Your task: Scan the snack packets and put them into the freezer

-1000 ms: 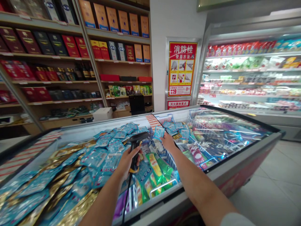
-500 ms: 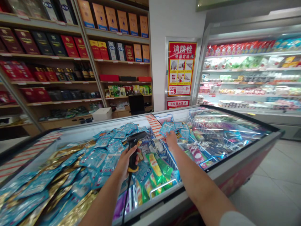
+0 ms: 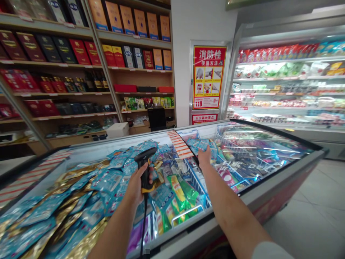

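Observation:
My left hand [image 3: 138,180] is wrapped round the grip of a black and yellow barcode scanner [image 3: 145,167], its cord hanging down toward me. The scanner is held above blue packets [image 3: 115,180] piled in the open left part of a chest freezer [image 3: 188,230]. Reaching to the far right, my right hand [image 3: 205,157] has its fingers closed at the edge of a blue packet [image 3: 199,144]. That packet is among a small heap of similar ones on the freezer's glass lid [image 3: 242,144]. My fingertips are partly hidden.
Green and yellow ice-cream packs [image 3: 179,190] lie beside a white wire basket [image 3: 194,178] inside the freezer. Shelves of boxed goods [image 3: 134,57] stand behind on the left. A lit refrigerated display [image 3: 285,86] is at the right, beyond a red wall sign [image 3: 209,77].
My right hand has moved right with the blue packet, uncovering the dark lid edge. My left hand has drawn the scanner slightly left, tilting it more upright.

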The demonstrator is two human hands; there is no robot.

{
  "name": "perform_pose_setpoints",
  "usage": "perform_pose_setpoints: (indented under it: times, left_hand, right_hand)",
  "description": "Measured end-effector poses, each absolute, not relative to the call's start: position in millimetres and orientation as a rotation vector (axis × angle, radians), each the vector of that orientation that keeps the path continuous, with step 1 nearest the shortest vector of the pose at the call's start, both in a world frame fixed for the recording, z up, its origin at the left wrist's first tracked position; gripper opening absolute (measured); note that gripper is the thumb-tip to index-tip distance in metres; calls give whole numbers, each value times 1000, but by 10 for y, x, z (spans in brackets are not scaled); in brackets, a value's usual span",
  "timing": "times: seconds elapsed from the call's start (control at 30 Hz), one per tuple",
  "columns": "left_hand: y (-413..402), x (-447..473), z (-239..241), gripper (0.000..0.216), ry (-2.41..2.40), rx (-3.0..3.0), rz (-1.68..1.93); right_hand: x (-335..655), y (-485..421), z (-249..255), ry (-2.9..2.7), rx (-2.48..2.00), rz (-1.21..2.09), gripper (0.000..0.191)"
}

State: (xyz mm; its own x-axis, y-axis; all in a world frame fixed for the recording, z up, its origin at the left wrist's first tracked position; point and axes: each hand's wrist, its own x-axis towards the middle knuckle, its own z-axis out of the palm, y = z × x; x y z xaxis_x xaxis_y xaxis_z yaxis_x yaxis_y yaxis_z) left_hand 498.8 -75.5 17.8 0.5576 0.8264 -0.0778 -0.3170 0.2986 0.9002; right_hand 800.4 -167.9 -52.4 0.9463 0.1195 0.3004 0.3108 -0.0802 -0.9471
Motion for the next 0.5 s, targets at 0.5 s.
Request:
perform_pose_setpoints:
  times: [0.5]
  left_hand:
    - [-699, 5024, 111, 24, 746, 907, 808]
  right_hand:
    - [7114, -954, -342, -1022, -2212, -36, 40]
